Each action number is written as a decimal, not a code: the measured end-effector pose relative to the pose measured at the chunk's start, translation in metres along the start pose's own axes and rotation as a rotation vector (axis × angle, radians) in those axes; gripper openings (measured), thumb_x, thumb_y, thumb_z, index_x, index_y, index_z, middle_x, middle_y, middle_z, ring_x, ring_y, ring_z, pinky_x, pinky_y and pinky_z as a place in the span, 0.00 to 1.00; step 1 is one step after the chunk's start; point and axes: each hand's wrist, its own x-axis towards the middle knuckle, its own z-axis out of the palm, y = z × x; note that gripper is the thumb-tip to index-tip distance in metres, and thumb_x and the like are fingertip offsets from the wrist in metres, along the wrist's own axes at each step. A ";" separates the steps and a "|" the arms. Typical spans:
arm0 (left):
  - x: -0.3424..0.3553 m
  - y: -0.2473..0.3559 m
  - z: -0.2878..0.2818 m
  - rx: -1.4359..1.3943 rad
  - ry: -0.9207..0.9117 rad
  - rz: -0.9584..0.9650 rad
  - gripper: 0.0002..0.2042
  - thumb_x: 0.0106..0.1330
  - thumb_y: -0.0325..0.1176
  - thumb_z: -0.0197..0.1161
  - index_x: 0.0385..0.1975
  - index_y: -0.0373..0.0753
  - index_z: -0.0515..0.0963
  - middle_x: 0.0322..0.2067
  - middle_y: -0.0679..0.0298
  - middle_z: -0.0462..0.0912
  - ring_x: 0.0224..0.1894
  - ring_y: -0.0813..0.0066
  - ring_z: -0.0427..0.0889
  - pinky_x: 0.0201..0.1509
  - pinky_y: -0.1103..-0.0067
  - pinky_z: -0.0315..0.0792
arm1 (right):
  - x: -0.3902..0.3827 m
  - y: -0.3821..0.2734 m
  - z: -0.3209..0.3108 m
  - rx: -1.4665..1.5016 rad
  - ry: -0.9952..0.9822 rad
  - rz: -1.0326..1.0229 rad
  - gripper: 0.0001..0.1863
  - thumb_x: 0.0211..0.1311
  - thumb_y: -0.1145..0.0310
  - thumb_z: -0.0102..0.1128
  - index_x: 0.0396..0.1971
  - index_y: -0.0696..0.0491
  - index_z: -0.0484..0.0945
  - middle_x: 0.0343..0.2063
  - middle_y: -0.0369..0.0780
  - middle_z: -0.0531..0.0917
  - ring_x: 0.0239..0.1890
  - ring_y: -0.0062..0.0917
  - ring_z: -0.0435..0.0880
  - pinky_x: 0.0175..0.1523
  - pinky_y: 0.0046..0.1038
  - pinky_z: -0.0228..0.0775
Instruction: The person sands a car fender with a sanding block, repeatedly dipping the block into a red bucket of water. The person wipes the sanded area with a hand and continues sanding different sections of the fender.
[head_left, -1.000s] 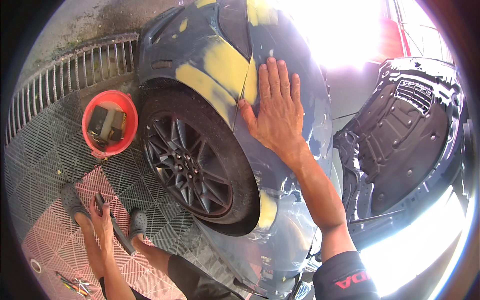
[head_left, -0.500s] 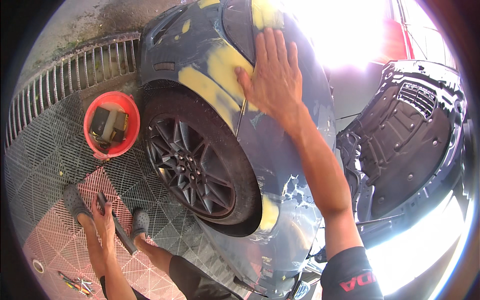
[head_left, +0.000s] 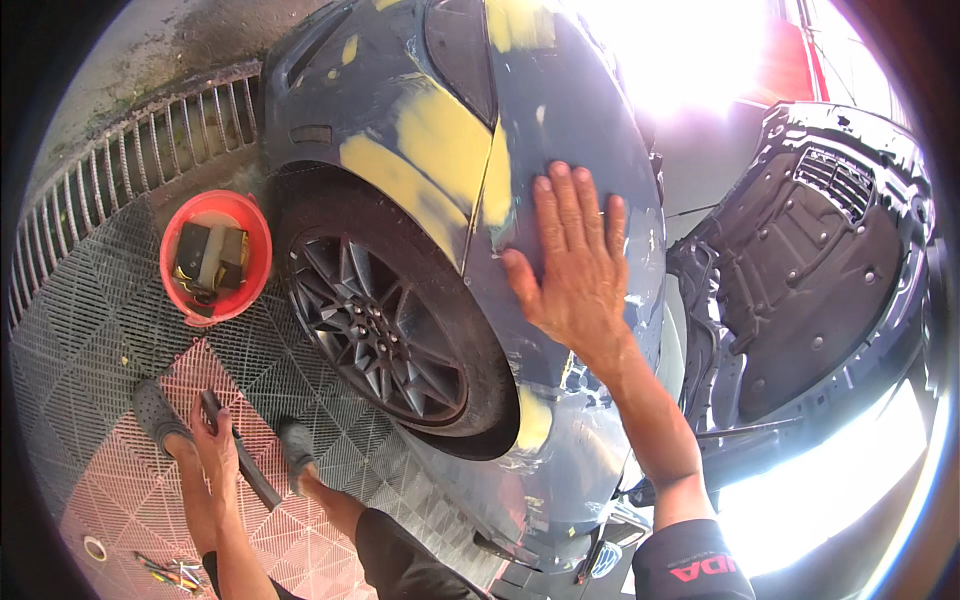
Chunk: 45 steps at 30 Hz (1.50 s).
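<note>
My right hand (head_left: 575, 260) lies flat, fingers slightly apart, on the grey car's front panel (head_left: 555, 130), just right of yellow filler patches (head_left: 435, 140) and a panel seam. My left hand (head_left: 215, 445) grips a long dark bar (head_left: 255, 470), perhaps a sanding block, low at the left beside my legs. Below the filler is the wheel arch, with a black wheel and tyre (head_left: 380, 335) inside it.
A red bucket (head_left: 216, 311) of murky water and blocks stands near a metal drain grate (head_left: 120, 180). A raised bonnet (head_left: 810, 290) is at the right. Tools (head_left: 170, 570) and a tape roll (head_left: 94, 548) lie on grey and pink floor tiles (head_left: 120, 480) near my clogs.
My right hand slid upward over the panel half a second ago and is now back lower and further right. My left hand still holds the bar.
</note>
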 end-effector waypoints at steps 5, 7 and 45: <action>-0.016 -0.001 0.014 -0.007 -0.066 -0.020 0.33 0.80 0.41 0.67 0.82 0.44 0.67 0.34 0.67 0.77 0.30 0.78 0.71 0.34 0.74 0.69 | -0.044 0.043 -0.011 -0.049 -0.038 -0.007 0.43 0.79 0.44 0.57 0.83 0.56 0.65 0.85 0.45 0.62 0.89 0.41 0.53 0.90 0.54 0.38; -0.029 0.010 0.025 -0.007 -0.075 -0.030 0.32 0.80 0.41 0.66 0.81 0.44 0.67 0.35 0.66 0.78 0.32 0.77 0.73 0.36 0.73 0.70 | -0.060 0.063 -0.012 -0.022 -0.035 -0.065 0.42 0.81 0.43 0.56 0.83 0.55 0.65 0.86 0.44 0.62 0.89 0.41 0.54 0.90 0.54 0.39; -0.169 0.039 0.168 -0.401 -0.064 0.477 0.32 0.79 0.35 0.73 0.80 0.40 0.70 0.43 0.75 0.78 0.40 0.87 0.73 0.45 0.85 0.69 | -0.138 0.136 0.039 0.564 0.357 -0.233 0.25 0.90 0.57 0.50 0.75 0.54 0.78 0.77 0.44 0.78 0.83 0.43 0.70 0.85 0.43 0.59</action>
